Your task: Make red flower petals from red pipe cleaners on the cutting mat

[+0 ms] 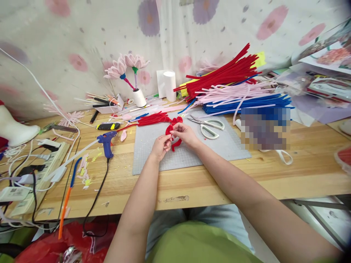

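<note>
Both hands, left hand [162, 145] and right hand [184, 133], pinch red pipe cleaner [175, 144].

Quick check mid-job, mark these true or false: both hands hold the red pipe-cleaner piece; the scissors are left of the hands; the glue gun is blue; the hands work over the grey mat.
1. Both the left hand and right hand hold the red pipe-cleaner piece: true.
2. The scissors lie left of the hands: false, they lie to the right.
3. The glue gun is blue: true.
4. The hands work over bare wood: false, over the grey mat.
</note>
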The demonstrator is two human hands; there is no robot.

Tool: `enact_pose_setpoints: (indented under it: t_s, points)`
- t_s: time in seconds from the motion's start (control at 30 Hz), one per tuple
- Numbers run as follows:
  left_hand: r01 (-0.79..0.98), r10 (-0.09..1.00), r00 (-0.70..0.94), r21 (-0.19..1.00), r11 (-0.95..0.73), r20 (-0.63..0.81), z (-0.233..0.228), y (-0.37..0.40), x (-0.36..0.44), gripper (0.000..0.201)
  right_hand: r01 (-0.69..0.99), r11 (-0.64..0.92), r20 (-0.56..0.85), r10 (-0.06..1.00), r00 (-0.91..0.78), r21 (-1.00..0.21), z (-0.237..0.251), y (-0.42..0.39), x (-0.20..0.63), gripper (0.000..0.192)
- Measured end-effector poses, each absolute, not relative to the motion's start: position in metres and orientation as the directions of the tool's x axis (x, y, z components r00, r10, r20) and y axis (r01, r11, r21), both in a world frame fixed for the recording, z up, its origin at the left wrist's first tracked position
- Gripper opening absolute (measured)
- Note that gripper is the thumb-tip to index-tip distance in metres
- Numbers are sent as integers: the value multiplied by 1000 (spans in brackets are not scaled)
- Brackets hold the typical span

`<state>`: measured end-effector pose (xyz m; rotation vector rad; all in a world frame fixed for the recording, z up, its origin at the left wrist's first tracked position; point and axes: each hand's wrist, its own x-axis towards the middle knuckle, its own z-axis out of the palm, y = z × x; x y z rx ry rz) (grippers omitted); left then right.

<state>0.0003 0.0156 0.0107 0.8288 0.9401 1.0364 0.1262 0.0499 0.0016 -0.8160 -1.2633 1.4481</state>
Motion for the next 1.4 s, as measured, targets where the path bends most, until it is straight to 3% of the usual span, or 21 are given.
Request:
enact_pose_setpoints:
  t_s: [0.4,0.67,0.87,1.13,1.27,1.4]
  points:
    - [-346,933,293,887,308,-209,7,13,-1,28,-281,40,113,963,-246,-959,6,47,129,29]
    - [-217,939,290,943,253,-185,12,11,-2,33,-255,28,101,956,-276,-966,6,49,135,33]
    - [-57,944,292,982,178,-154,11,9,-2,36,-302,-67,19,961,-275,-951,6,51,139,33]
    - [121,966,247,992,42,-71,4,10,2,33,-245,-25,47,957,-285,-969,6,51,137,35]
    - [367,979,200,924,-110,37,0,11,-1,38,-197,56,108,959,-263,-979,3,54,137,34]
    - [524,983,162,836,-161,88,1,10,-1,39,-164,76,118,957,-266,-984,0,56,137,33]
